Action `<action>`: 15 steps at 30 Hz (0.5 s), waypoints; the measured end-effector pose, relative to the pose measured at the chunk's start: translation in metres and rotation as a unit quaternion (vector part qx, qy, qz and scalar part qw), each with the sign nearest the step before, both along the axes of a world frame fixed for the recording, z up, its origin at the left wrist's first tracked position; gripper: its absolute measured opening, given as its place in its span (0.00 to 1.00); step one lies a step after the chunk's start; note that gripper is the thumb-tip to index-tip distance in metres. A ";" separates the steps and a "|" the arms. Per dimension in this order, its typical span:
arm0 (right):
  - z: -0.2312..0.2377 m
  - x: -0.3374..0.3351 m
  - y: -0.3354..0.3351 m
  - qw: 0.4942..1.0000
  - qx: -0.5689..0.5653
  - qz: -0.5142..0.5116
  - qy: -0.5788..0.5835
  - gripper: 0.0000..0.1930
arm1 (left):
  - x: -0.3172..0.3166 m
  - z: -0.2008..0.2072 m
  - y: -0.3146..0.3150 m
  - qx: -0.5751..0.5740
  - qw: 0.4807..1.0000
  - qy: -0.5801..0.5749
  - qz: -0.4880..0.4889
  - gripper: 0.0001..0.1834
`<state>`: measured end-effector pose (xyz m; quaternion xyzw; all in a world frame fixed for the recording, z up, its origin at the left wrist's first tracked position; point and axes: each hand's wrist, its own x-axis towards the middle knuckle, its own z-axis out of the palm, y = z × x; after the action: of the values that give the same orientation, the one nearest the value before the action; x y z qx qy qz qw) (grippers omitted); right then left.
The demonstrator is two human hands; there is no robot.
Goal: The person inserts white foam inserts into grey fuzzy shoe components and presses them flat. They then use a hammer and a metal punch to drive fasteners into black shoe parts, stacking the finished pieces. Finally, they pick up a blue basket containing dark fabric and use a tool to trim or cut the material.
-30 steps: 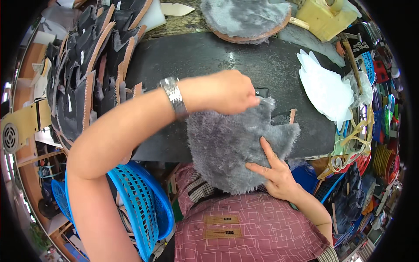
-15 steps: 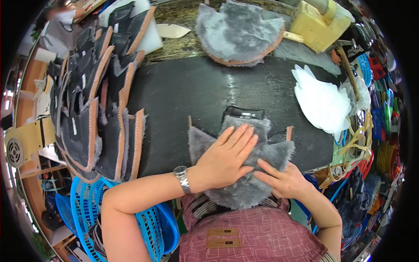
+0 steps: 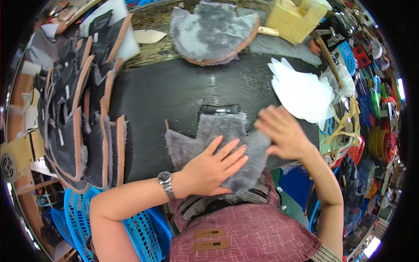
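A grey fleece-lined shoe upper (image 3: pixel 221 125) lies fur side up at the near edge of the black work board, its near end hanging over my apron. Out past its far edge pokes a black strip with a small label (image 3: pixel 219 109). My left hand (image 3: pixel 209 169) rests flat on the fur, fingers spread and holding nothing. Slightly smeared by motion, my right hand (image 3: pixel 281 133) is over the piece's right flap, fingers stretched out and empty. Whether its fingertips touch the fur, I cannot tell.
Stacked dark uppers with tan stitched edges (image 3: pixel 80 118) stand on the left. Another grey fur piece (image 3: pixel 212 32) lies at the far side, beside a yellow container (image 3: pixel 294 22). White leaf-shaped sheets (image 3: pixel 301 89) sit at the right. Blue baskets (image 3: pixel 146 233) stand below left.
My right hand has lifted off the near part of the fur and moved farther away, over the right flap. My left hand has slid nearer to me. The whole view has shifted somewhat.
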<state>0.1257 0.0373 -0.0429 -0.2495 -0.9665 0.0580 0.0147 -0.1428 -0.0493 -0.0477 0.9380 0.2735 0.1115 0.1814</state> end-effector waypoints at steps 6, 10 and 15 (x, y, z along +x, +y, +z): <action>0.008 -0.085 -0.023 0.950 -0.085 -0.092 0.285 0.22 | -0.026 -0.014 0.023 0.014 0.936 -0.298 0.189 0.19; -0.007 -0.114 -0.024 0.948 -0.061 -0.148 0.276 0.16 | -0.073 -0.001 0.078 0.043 0.954 -0.212 0.208 0.16; -0.017 -0.131 -0.016 0.929 -0.031 -0.183 0.319 0.11 | -0.077 -0.005 0.100 0.001 0.991 -0.126 0.036 0.17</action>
<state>-0.0049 0.0214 -0.0598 -0.3907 -0.8462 0.1609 0.3248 -0.2196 0.0504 -0.0524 0.9064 0.2816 0.2353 0.2093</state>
